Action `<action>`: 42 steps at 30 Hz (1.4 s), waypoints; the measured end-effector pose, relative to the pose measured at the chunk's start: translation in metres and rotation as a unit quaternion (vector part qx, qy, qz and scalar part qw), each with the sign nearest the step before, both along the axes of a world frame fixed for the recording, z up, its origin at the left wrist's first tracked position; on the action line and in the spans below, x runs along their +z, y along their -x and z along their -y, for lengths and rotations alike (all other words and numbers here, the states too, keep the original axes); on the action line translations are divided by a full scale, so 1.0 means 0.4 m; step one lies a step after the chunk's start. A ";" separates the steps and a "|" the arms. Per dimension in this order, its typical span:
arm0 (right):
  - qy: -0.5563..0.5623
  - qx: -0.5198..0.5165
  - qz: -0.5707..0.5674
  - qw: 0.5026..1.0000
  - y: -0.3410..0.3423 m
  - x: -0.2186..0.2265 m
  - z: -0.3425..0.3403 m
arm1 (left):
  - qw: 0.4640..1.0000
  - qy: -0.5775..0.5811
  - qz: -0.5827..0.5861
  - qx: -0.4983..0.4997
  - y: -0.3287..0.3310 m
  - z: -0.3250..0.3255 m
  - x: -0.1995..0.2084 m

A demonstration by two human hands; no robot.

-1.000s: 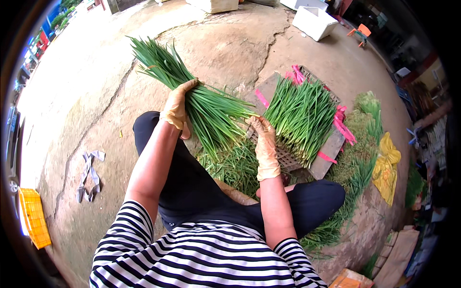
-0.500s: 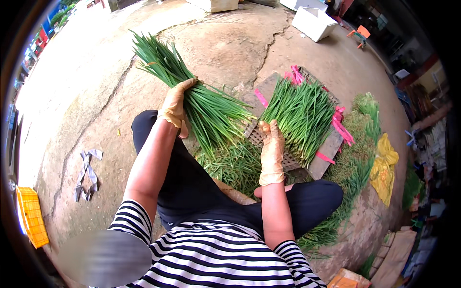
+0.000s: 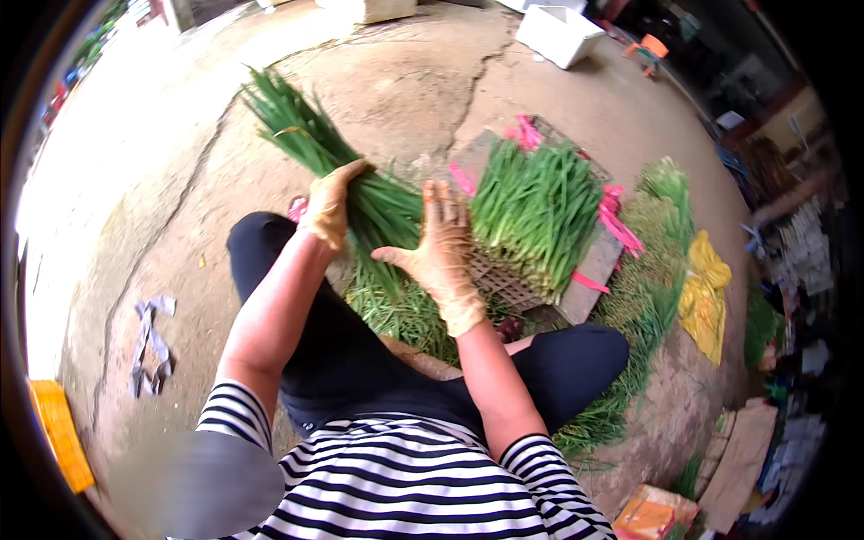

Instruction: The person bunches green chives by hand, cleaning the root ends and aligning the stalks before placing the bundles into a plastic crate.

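Observation:
My left hand (image 3: 329, 205), in a pale rubber glove, is closed round the middle of a thick bunch of garlic chives (image 3: 304, 137). The leafy tips point up and left, and the pale ends lie down and right. My right hand (image 3: 441, 256), gloved too, is open with fingers stretched and thumb apart, beside the pale ends; whether it touches them I cannot tell. To its right, a neat stack of garlic chives (image 3: 538, 202) lies on an upturned plastic crate (image 3: 506, 281) with boards and pink ties (image 3: 621, 225).
Loose chive trimmings (image 3: 405, 315) cover the ground between my legs, and a bigger heap (image 3: 639, 270) lies right of the crate. Beyond it is a yellow bag (image 3: 706, 301). A white foam box (image 3: 560, 36) stands at the back, a yellow basket (image 3: 58, 432) far left, grey strips (image 3: 148, 346) on the concrete.
My right hand has moved left from beside the stack to the pale ends of the held bunch, its fingers spreading. The left hand keeps its grip. The whole view has shifted slightly.

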State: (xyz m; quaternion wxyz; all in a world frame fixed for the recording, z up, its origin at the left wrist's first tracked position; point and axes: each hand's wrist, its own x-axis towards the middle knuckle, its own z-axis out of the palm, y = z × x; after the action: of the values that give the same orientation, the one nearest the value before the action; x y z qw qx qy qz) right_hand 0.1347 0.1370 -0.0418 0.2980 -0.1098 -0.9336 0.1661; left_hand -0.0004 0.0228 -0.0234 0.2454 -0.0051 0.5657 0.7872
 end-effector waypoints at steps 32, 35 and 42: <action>0.507 0.380 0.296 0.715 0.073 0.037 -0.146 | 0.959 -0.098 -0.005 -0.266 -0.012 -0.022 0.052; 0.496 0.376 0.357 0.697 0.110 0.067 -0.117 | 0.974 -0.118 0.032 -0.191 0.013 0.001 0.023; 0.467 0.133 -0.029 0.874 0.008 0.093 -0.162 | 0.997 -0.050 0.041 -0.040 0.074 0.037 0.006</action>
State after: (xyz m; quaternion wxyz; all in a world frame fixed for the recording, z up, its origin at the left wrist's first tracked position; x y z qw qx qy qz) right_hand 0.1316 0.2020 -0.0046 0.2141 -0.1064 -0.7441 0.6238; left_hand -0.0298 0.0082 -0.0208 0.2997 -0.0027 0.5151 0.8030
